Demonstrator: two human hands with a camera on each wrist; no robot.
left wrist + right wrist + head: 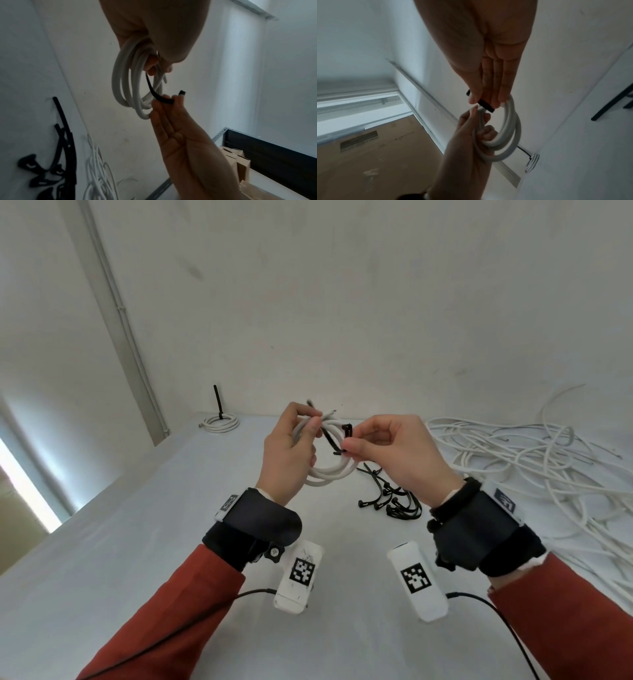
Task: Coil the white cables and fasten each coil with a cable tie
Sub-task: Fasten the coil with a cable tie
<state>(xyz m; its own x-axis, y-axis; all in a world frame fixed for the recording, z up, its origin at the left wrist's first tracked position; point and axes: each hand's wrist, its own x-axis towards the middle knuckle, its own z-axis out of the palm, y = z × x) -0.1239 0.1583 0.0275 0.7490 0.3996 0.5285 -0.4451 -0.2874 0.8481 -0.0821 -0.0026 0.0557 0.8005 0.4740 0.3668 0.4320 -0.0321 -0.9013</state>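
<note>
At the far left of the table (130,542) I see a tied coil (220,423) lying flat near the wall. The left hand (289,455) is curled round a white coil (334,472) held up above the table, and a black cable tie (331,441) runs through it to the right hand (397,455), which pinches the tie between thumb and fingertips. Under that hand spare ties (394,499) lie on the table, and loose white cables (531,470) sprawl tangled at the right.

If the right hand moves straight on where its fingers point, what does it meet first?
Probably the white cable coil that the left hand grips; it lies just beyond the right hand, though depth is unclear.
</note>
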